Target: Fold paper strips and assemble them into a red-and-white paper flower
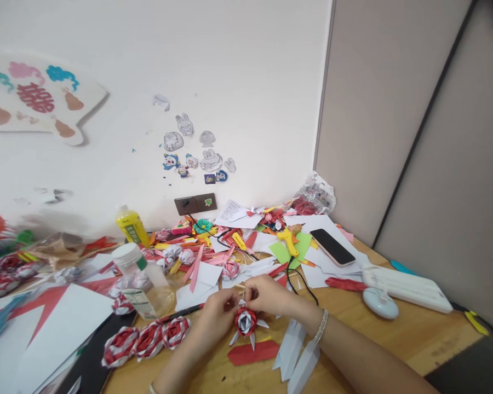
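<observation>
Both hands meet at a red and white paper flower (245, 322) with pointed white paper leaves around its underside. My left hand (219, 312) pinches at the flower's upper left edge. Across from it, my right hand (267, 295) has its fingertips pressed together at the upper edge, where a white paper tip shows. Just below the flower lies a red paper strip (253, 353). Folded white paper strips (296, 350) rest under my right wrist. Three rolled red and white paper roses (148, 340) sit in a row left of my left forearm.
A yellow glue gun (288, 241) lies on green paper, its black cord trailing toward my right wrist. A clear jar (142, 282), a yellow bottle (132, 225) and paper scraps spread behind my hands. A phone (332, 247) and a white mouse (380, 302) are at right, blue scissors (2, 320) at far left.
</observation>
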Demonstrator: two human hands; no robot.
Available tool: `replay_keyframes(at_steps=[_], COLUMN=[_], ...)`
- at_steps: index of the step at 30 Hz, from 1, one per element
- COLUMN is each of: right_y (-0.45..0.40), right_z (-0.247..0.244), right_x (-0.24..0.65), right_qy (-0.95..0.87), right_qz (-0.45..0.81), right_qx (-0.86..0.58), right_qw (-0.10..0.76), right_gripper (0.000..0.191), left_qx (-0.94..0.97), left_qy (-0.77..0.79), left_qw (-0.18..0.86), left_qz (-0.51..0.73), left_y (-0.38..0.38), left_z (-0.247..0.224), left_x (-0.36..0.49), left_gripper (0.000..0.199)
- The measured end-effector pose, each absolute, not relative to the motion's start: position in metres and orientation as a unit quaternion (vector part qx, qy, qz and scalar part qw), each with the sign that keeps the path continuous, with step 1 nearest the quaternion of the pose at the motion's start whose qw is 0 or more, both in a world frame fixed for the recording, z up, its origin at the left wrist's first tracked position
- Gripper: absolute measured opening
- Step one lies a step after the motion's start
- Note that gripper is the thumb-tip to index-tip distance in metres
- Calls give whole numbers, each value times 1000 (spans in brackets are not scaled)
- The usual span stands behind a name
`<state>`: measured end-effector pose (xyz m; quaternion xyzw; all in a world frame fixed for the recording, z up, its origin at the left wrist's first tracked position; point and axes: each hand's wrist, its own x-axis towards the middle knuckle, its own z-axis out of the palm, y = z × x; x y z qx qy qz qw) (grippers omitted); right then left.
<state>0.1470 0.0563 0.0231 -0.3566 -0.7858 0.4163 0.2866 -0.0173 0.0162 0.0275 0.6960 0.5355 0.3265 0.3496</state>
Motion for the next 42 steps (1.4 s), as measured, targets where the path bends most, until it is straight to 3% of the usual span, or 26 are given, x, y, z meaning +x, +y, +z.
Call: replay_keyframes(at_steps=[7,16,25,37,40,42], right_y=[56,53,56,51,50,50], right_z=[28,32,31,33,35,37], right_x=[148,147,146,146,147,147], right_qy=[-788,-792,-762,-797,-799,-798], right_qz=[412,408,433,401,405,408], right_qx=[-351,-330,-356,-329,-323,-319], right_qw=[294,312,325,309,306,310], right_gripper=[9,6,3,12,11,10], left_qx=[720,725,656,723,693,651], left_qy=[513,560,537,515,496,458], left_qw=[334,227,405,300,400,506], left_qz=[328,332,343,348,337,334], left_y=[11,13,17,13,15,17], left_z=[42,39,41,35,39,41], left_x=[-15,-15,-20,-21,-27,-30], left_gripper=[16,21,16,12,10,19])
